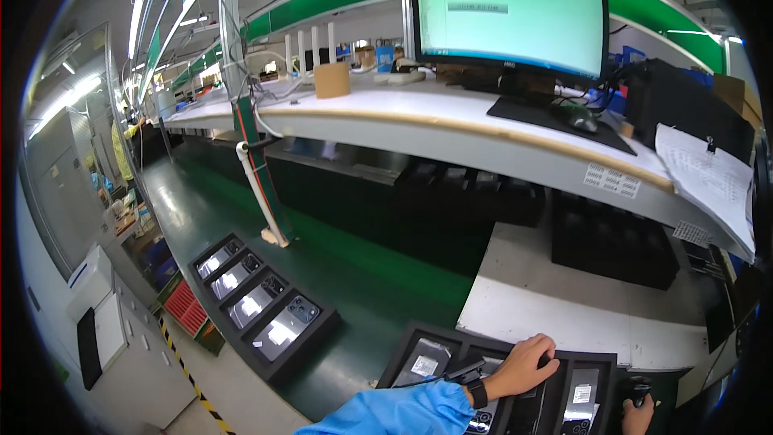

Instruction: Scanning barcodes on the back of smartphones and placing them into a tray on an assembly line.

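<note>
My left hand (pixel 525 366), in a blue sleeve with a dark wristband, reaches over a black compartment tray (pixel 609 360) at the lower edge. Its fingers are curled at the far end of one compartment; what they hold, if anything, is hidden. In that tray lie dark phones, some with white labels: one phone (pixel 427 361) left of my hand, another phone (pixel 581 391) to the right. My right hand (pixel 638 416) is wrapped round a black handheld scanner (pixel 636 389) just right of the tray; the lower edge cuts this hand off.
Another black tray (pixel 318 330) with several phones (pixel 290 326) sits on the green surface to the left. Beyond my hands are a white board (pixel 523 282) and a black tray stack (pixel 612 250). A raised shelf carries a monitor (pixel 511 20), a mouse (pixel 581 119) and clipped papers (pixel 713 177).
</note>
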A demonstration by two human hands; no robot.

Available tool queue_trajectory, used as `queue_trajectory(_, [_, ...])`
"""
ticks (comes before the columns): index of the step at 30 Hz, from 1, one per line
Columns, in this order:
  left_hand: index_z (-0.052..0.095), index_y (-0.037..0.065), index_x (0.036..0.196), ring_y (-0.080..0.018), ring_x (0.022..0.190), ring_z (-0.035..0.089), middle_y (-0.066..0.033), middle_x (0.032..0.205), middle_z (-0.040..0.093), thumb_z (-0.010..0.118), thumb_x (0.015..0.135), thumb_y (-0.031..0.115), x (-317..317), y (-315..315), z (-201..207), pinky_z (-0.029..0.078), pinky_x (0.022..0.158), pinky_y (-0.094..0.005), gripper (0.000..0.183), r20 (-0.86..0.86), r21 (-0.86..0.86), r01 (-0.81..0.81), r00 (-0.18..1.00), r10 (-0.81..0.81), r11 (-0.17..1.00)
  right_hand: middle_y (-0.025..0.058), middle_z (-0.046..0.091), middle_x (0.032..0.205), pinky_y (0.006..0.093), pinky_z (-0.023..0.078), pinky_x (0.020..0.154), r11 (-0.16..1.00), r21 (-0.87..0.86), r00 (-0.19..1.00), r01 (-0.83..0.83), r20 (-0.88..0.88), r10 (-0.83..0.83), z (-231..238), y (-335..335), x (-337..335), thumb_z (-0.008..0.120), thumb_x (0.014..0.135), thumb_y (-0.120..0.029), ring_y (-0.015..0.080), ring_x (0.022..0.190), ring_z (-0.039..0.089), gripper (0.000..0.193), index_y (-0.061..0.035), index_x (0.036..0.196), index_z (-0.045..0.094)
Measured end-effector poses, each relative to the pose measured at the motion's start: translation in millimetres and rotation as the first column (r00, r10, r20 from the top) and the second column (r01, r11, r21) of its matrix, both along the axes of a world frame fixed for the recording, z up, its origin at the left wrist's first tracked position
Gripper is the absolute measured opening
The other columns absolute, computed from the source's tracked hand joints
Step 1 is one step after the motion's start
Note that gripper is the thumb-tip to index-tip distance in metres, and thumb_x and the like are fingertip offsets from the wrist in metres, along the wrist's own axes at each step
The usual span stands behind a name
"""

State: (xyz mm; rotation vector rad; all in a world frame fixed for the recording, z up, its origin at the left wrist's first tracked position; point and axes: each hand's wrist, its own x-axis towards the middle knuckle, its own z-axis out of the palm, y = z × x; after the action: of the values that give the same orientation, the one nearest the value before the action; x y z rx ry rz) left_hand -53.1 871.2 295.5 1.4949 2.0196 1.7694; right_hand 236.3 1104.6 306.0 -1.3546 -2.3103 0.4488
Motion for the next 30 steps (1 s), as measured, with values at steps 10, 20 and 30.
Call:
queue_trajectory(10, [0.052,0.007,0.093,-0.0327,0.094,0.055,-0.0109,0.097,0.057,0.067,0.090,0.021,0.8,-0.6,1.4,0.041,0.086,-0.0422,0.021,-0.025,-0.033,-0.013,1.000,0.012,0.999,0.0042,0.058,0.066,0.0285,0.044,0.043,0.980,-0.196,0.965,0.019,-0.253,-0.069,-66.3,63.8,21.8,0.068,0.084,-0.010,0.0135,0.049,0.054,0.024,-0.0002,0.104,0.058])
queue_trajectory(20, [0.053,0.007,0.091,-0.0325,0.093,0.057,-0.0100,0.094,0.059,0.069,0.087,0.022,-0.2,-3.9,3.4,0.042,0.086,-0.0422,0.022,0.001,0.000,-0.004,1.000,0.004,1.000,0.0050,0.062,0.070,0.0318,0.046,0.053,0.968,-0.248,0.958,0.033,-0.269,-0.101,-21.2,12.9,-1.0,0.070,0.081,-0.010,0.0141,0.059,0.058,0.022,0.0019,0.099,0.062])
queue_trajectory(30, [0.054,0.008,0.095,-0.0317,0.099,0.057,-0.0098,0.100,0.062,0.070,0.088,0.021,-0.6,-7.9,6.6,0.041,0.091,-0.0419,0.021,0.003,-0.082,0.003,1.000,-0.003,0.997,0.0064,0.068,0.071,0.0325,0.050,0.058,0.978,-0.202,0.981,0.059,-0.171,-0.095,-0.8,-4.1,-9.0,0.072,0.082,-0.014,0.0145,0.059,0.062,0.023,0.0018,0.099,0.068])
